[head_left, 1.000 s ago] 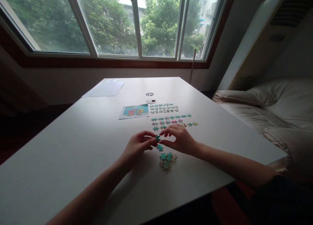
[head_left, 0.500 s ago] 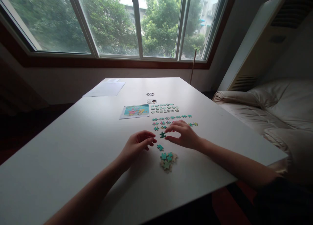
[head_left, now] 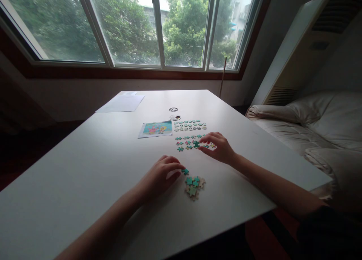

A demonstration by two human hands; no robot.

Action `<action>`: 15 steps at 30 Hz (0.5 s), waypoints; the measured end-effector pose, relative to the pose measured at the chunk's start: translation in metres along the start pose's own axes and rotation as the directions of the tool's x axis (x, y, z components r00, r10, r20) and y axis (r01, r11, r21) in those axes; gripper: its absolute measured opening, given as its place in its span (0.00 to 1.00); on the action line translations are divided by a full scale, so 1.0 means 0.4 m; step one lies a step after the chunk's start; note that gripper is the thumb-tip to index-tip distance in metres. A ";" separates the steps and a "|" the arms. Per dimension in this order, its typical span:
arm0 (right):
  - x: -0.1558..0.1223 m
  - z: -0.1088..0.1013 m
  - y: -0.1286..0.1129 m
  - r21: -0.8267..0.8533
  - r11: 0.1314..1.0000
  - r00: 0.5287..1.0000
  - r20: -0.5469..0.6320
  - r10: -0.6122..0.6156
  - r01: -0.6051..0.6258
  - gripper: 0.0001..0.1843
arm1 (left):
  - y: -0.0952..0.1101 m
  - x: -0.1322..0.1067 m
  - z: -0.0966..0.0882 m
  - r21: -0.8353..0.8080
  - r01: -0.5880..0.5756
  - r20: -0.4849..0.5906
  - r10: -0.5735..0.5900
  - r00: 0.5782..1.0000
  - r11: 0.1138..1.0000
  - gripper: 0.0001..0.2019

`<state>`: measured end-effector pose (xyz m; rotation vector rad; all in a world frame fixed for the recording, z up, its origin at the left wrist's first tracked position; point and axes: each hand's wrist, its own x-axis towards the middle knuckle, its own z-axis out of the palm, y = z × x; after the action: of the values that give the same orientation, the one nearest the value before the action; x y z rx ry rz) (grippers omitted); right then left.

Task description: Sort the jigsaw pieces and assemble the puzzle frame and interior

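Observation:
My right hand [head_left: 217,145] reaches over the rows of sorted jigsaw pieces [head_left: 190,131] on the white table [head_left: 93,165]; its thumb and fingers pinch a dark teal piece [head_left: 195,143] at the near row. My left hand [head_left: 162,173] lies on the table with fingers curled down, its fingertips touching a single teal piece [head_left: 185,171]. Just right of that hand sits a small heap of loose pieces [head_left: 194,185], teal and pale.
A colourful reference picture [head_left: 155,128] lies left of the rows. Two small round objects [head_left: 174,117] sit behind them, and a white sheet [head_left: 121,102] lies at the far left. A cushioned sofa [head_left: 319,128] stands right of the table, with windows beyond.
My right hand took the dark teal piece from between both hands and carried it forward to the sorted rows. My left hand dropped back to the table beside the single teal piece.

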<state>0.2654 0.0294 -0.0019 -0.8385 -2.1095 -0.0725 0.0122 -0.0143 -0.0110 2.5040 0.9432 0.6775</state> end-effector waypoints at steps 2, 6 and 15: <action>-0.001 0.002 -0.002 0.017 1.000 1.000 0.006 0.000 0.000 0.08 | -0.002 -0.001 0.001 0.045 -0.005 0.024 0.004 1.000 0.999 0.11; 0.009 -0.003 0.008 0.070 0.997 0.999 0.034 0.035 -0.038 0.09 | -0.010 -0.003 -0.002 0.110 0.050 -0.003 -0.050 0.999 0.993 0.10; 0.076 -0.009 0.227 -0.032 0.974 0.969 0.100 0.227 -0.225 0.11 | -0.011 -0.001 0.010 0.151 0.031 0.039 -0.038 0.999 0.988 0.13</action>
<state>0.3085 0.1147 0.0011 -1.1108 -2.0957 0.0717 0.0120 -0.0123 -0.0165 2.6144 1.0560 0.5607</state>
